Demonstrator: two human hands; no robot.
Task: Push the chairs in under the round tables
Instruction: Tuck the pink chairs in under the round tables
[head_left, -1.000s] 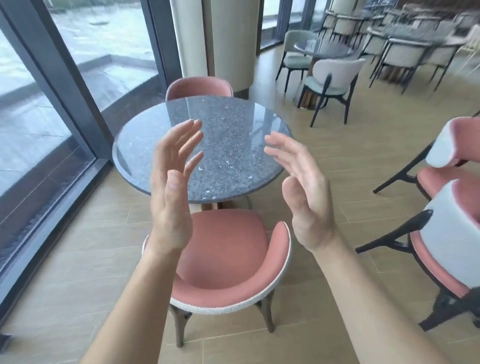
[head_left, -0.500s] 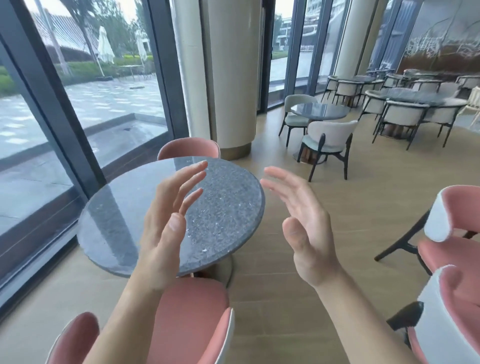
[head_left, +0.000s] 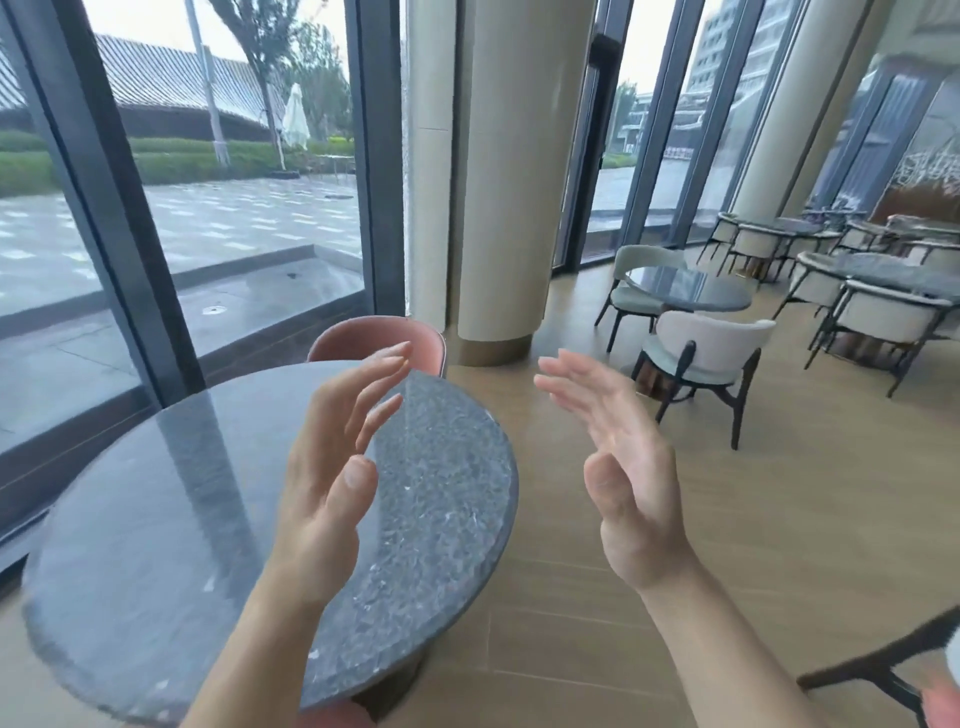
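Both hands, left (head_left: 324, 483) and right (head_left: 631, 488), are raised with fingers (head_left: 382, 366) spread and holding nothing, palms facing each other. The round grey speckled bench (head_left: 156, 519) lies under the left fingers. A pink chair (head_left: 363, 340) sits just beyond them, tucked against the bench's far edge.
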